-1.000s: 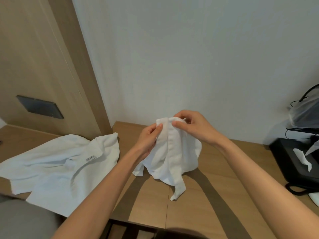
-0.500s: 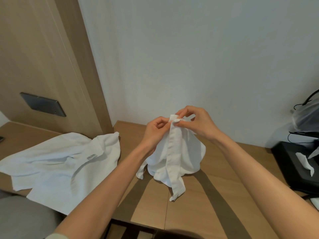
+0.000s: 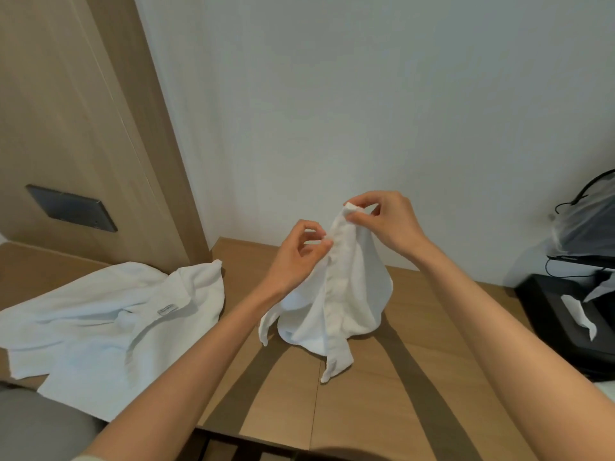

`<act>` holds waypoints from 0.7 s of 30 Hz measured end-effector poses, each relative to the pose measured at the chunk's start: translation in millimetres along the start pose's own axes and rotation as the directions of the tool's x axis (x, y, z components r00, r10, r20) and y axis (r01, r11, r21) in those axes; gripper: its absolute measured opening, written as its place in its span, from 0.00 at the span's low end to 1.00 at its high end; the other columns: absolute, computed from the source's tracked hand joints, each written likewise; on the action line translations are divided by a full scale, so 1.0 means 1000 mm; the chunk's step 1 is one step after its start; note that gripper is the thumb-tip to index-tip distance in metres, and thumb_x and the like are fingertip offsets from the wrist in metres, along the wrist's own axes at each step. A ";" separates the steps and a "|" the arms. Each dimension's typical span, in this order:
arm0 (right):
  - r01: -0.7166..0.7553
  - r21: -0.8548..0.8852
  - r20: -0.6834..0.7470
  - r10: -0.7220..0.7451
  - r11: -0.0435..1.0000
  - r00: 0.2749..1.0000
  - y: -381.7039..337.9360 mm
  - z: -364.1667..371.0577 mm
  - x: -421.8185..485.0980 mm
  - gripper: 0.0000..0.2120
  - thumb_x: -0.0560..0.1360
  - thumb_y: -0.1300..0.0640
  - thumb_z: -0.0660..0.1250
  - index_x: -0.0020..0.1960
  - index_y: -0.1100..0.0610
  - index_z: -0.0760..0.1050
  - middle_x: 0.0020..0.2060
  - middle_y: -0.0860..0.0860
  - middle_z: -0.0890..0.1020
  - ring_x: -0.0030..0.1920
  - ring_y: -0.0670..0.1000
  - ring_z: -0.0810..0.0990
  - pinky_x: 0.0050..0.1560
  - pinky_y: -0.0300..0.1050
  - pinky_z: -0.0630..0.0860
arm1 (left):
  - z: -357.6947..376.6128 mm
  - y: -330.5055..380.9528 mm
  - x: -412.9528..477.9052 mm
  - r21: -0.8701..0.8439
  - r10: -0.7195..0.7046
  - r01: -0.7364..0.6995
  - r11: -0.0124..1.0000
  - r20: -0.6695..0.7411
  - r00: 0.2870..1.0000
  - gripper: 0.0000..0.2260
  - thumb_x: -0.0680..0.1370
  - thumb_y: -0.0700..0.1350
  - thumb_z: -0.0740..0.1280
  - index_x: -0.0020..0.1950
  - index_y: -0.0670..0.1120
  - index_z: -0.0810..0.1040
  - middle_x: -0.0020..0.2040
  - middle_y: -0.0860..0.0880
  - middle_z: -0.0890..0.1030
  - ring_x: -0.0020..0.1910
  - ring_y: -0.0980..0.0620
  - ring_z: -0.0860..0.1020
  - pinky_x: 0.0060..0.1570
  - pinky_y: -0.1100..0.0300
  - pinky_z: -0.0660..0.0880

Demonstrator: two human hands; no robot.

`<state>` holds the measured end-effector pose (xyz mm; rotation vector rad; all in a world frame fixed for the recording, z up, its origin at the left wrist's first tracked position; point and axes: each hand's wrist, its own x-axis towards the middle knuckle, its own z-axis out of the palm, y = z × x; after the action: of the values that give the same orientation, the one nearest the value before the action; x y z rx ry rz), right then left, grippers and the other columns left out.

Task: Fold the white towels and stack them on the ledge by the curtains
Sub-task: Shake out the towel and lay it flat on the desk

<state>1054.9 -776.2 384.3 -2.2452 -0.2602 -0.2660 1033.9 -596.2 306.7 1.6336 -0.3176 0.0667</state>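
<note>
A small white towel (image 3: pixel 336 301) hangs bunched above the wooden desk (image 3: pixel 392 404), its lower end trailing on the wood. My right hand (image 3: pixel 386 224) pinches its top corner, held highest. My left hand (image 3: pixel 299 254) pinches the hemmed edge a little lower and to the left. A second, larger white towel (image 3: pixel 109 324) lies spread and rumpled on the desk at the left, a small label showing on it.
A white wall stands close behind the desk. A wooden panel with a dark switch plate (image 3: pixel 71 207) rises at the left. A black tissue box (image 3: pixel 572 321) and a bag with black cords (image 3: pixel 585 227) sit at the right. A grey cushion (image 3: pixel 36 427) is at bottom left.
My right hand has lifted the towel's corner higher and to the right. My left hand has slid down along the hem, so the two hands are now apart.
</note>
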 end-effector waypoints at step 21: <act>0.151 0.429 -0.429 0.054 0.891 0.902 -0.036 -0.048 -0.005 0.02 0.78 0.62 0.65 0.50 0.58 0.76 0.54 0.59 0.77 0.32 0.51 0.84 0.35 0.42 0.81 | 0.019 -0.018 0.028 0.570 0.009 0.014 0.822 -0.037 0.999 0.17 0.73 0.57 0.70 0.54 0.46 0.80 0.50 0.48 0.77 0.49 0.52 0.74 0.47 0.57 0.72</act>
<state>1035.7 -791.4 439.0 -1.6622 -0.1227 -0.6520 1062.2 -618.9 293.9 2.2298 -0.2793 0.2081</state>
